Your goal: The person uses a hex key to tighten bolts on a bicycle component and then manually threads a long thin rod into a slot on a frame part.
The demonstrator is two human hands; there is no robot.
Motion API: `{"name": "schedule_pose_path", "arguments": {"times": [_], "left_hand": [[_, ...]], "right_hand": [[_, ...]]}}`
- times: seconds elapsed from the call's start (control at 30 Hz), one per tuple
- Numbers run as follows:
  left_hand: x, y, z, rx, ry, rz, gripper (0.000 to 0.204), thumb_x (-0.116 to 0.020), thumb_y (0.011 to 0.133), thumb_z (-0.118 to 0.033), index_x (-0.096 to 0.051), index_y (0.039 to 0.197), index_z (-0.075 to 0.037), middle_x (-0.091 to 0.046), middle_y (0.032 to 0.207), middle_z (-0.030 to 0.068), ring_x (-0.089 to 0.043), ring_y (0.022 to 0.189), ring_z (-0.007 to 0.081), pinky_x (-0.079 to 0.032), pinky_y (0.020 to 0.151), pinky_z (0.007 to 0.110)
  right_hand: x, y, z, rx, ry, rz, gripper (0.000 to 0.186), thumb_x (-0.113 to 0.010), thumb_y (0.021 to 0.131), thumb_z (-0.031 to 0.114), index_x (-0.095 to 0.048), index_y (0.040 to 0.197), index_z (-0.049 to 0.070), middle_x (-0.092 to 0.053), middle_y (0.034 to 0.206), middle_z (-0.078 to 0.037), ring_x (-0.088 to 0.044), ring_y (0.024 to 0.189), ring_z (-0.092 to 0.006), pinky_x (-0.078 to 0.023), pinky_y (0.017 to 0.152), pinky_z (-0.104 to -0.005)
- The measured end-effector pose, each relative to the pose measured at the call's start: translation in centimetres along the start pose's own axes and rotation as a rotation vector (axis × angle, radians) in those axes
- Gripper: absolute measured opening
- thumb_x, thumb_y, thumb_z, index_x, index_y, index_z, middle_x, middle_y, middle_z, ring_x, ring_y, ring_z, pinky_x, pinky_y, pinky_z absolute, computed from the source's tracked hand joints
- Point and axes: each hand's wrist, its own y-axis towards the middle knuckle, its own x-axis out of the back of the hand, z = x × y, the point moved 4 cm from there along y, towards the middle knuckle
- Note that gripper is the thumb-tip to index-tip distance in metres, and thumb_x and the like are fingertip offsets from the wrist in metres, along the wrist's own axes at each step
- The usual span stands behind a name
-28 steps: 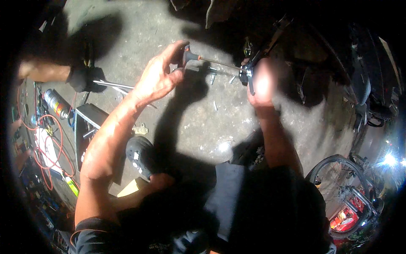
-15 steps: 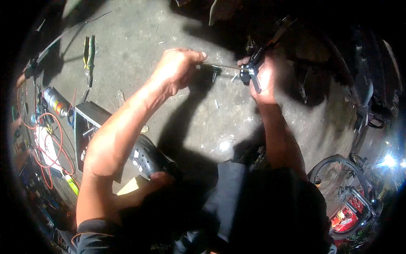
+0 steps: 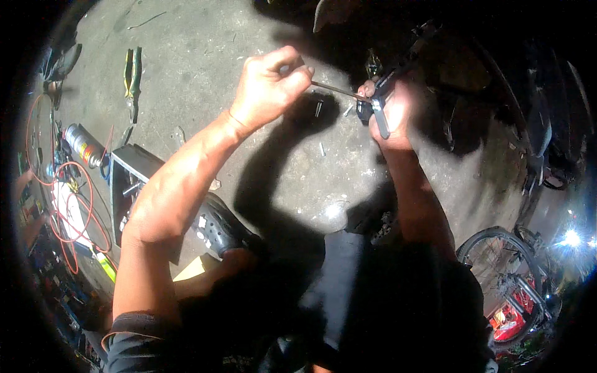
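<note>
My left hand [image 3: 273,87] is closed around a thin tool, its straight metal shaft [image 3: 339,91] slanting down to the right. The grip end is hidden in my fingers. The shaft's tip meets a black mechanical part [image 3: 381,118] with a flat lever-like arm and a small shiny piece. My right hand [image 3: 398,113] wraps around this part from below and the right, and glare blurs some of the fingers. Beneath my hands, several small metal pins or bolts [image 3: 322,149] lie on the concrete floor [image 3: 292,180].
Pliers with yellow-green handles [image 3: 132,84] lie at the far left. Nearer are a spray can [image 3: 85,145], an open grey box [image 3: 134,158] with metal pieces, an orange cord [image 3: 87,205] and my black clog [image 3: 221,227]. A bicycle wheel [image 3: 497,236] stands at right beside a bright lamp [image 3: 571,238].
My left hand has risen and turned, so the tool's shaft now slopes more steeply toward the black part. My right hand has shifted only slightly, still holding it.
</note>
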Motion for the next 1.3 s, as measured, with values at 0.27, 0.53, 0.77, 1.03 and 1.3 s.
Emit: {"name": "schedule_pose_path", "arguments": {"times": [0.27, 0.53, 0.77, 1.03, 1.3], "left_hand": [[0.7, 1.8, 2.5, 0.393, -0.164, 0.11, 0.017, -0.065, 0.079, -0.015, -0.057, 0.067, -0.005, -0.044, 0.054, -0.0055, -0.033, 0.045, 0.0027, -0.024, 0.039, 0.022], [2.2, -0.2, 4.9, 0.627, -0.435, 0.117, 0.016, -0.064, 0.078, -0.016, -0.055, 0.069, -0.006, -0.047, 0.054, -0.0019, -0.037, 0.039, 0.0046, -0.026, 0.035, 0.022], [1.9, -0.8, 5.7, 0.72, -0.51, 0.121, 0.013, -0.063, 0.078, -0.017, -0.055, 0.073, -0.007, -0.047, 0.053, -0.0013, -0.039, 0.039, 0.0071, -0.028, 0.035, 0.022], [8.2, -1.7, 10.3, 0.768, -0.335, -0.015, 0.015, -0.058, 0.08, -0.02, -0.056, 0.077, -0.005, -0.049, 0.06, 0.0017, -0.041, 0.043, 0.0103, -0.03, 0.038, 0.025], [11.8, -3.2, 12.7, 0.823, -0.125, 0.005, 0.018, -0.056, 0.077, -0.016, -0.062, 0.082, 0.0, -0.053, 0.063, 0.0027, -0.048, 0.052, 0.01, -0.036, 0.045, 0.025]], "right_hand": [[-0.3, -0.2, -0.1, -0.004, -0.097, -0.076, 0.049, -0.037, 0.089, 0.048, -0.055, 0.078, 0.004, -0.058, 0.067, -0.011, -0.056, 0.063, -0.0219, -0.047, 0.057, -0.0335], [-1.1, -0.5, -0.9, 0.043, -0.123, -0.018, 0.036, -0.052, 0.089, 0.042, -0.056, 0.086, 0.006, -0.061, 0.071, -0.009, -0.059, 0.06, -0.0169, -0.048, 0.054, -0.0286], [0.1, -0.9, -0.8, -0.007, -0.313, -0.028, 0.036, -0.053, 0.089, 0.039, -0.057, 0.085, 0.003, -0.06, 0.074, -0.009, -0.059, 0.063, -0.0168, -0.048, 0.053, -0.0281], [0.6, -0.6, -0.4, 0.04, -0.306, -0.071, 0.035, -0.055, 0.088, 0.038, -0.057, 0.085, 0.003, -0.061, 0.071, -0.009, -0.059, 0.057, -0.0156, -0.048, 0.05, -0.0269], [-1.3, -0.3, 1.2, 0.061, -0.36, -0.122, 0.031, -0.061, 0.084, 0.037, -0.061, 0.087, 0.006, -0.062, 0.071, -0.007, -0.055, 0.054, -0.0128, -0.043, 0.046, -0.026]]}}
